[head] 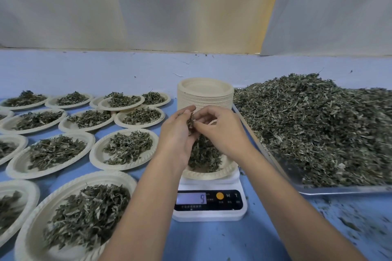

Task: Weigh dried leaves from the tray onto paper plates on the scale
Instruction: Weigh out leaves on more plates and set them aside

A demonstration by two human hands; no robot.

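Two hands, the left hand (176, 133) and right hand (220, 131), pinch a clump of dried leaves (191, 123) above the paper plate (212, 175) on the scale (210, 212), hiding much of it. The heaped tray (339, 190) runs off the right edge

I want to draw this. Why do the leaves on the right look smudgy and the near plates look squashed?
In the head view, the leaf heap smears near the right edge; the wide lens stretches the near plate into an oval; the scale display reads sharply.

You're in a herb-packing workroom: blue tabletop (212, 239), tray (339, 192) heaped with dried leaves (318, 133), scale (209, 212), plate stack (204, 101), rows of filled plates (94, 152).
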